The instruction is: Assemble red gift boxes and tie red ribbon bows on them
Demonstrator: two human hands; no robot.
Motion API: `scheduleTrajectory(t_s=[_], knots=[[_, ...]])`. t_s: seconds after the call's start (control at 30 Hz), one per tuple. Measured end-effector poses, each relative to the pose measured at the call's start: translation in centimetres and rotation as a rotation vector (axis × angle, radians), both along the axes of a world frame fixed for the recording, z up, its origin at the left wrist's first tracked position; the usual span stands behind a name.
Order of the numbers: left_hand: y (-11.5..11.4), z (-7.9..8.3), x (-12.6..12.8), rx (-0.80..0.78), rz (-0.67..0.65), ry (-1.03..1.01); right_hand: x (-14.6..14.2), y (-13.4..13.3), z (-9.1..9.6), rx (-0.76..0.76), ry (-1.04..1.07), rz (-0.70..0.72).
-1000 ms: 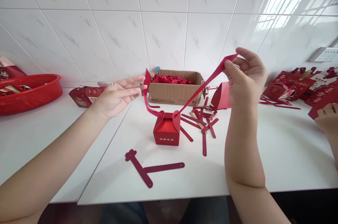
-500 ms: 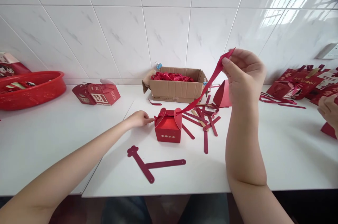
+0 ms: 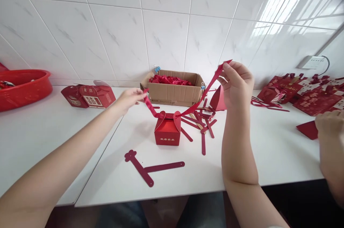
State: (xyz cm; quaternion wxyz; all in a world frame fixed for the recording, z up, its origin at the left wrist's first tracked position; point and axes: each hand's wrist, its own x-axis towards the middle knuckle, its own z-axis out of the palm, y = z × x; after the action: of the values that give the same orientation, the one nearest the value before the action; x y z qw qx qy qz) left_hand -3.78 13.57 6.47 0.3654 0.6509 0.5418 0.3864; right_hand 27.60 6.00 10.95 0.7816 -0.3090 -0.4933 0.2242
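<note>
A small red gift box point(image 3: 167, 133) with pale lettering on its front stands upright on the white table. A red ribbon point(image 3: 197, 103) runs through the holes in its rounded top flaps and comes out on both sides. My left hand point(image 3: 130, 98) pinches one ribbon end, up and left of the box. High on the right, my right hand point(image 3: 238, 81) pinches the other end between thumb and fingers, with that length pulled fairly straight. In front of the box lie two dark red paper strips point(image 3: 142, 172), one with a flower-shaped end.
Behind the box is a cardboard carton point(image 3: 174, 93) of red ribbons. Several loose red strips point(image 3: 203, 144) lie to its right. A red patterned box point(image 3: 90, 95) and a red basin point(image 3: 24, 88) stand left. At far right, another person's hand point(image 3: 329, 122) is near a red folded piece point(image 3: 308, 130).
My left hand has risen from beside the box, now lifting the left ribbon end. My right hand still holds its end. The view has shifted somewhat; the other person's hand has moved.
</note>
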Motion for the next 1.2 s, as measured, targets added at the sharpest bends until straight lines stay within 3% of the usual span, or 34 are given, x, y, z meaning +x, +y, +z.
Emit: scheduleTrajectory(t_s=[0.07,0.13,0.3,0.5,0.77,0.97,1.2], knots=[[-0.4,2.9,0.3,0.077,0.011,-0.298,-0.4,-0.1,0.0,-0.009,0.021,0.011],[-1.2,5.2,1.2,0.162,-0.017,-0.464,-0.8,-0.1,0.2,-0.016,0.004,0.013],[-3.1,8.0,4.3,0.428,-0.038,-0.560,-1.6,0.9,1.4,-0.020,-0.065,-0.033],[-3.3,8.2,5.8,0.405,-0.072,-0.656,-3.5,1.8,2.3,-0.044,-0.154,-0.012],[-2.4,8.0,7.1,0.367,-0.080,-0.776,-6.1,1.3,2.3,-0.037,-0.112,0.035],[-3.5,8.9,7.5,0.325,-0.158,-0.802,-7.3,1.2,2.8,-0.052,-0.144,0.054],[-4.4,8.8,7.7,0.315,-0.226,-0.774,-8.5,1.2,3.9,-0.018,-0.146,0.030]])
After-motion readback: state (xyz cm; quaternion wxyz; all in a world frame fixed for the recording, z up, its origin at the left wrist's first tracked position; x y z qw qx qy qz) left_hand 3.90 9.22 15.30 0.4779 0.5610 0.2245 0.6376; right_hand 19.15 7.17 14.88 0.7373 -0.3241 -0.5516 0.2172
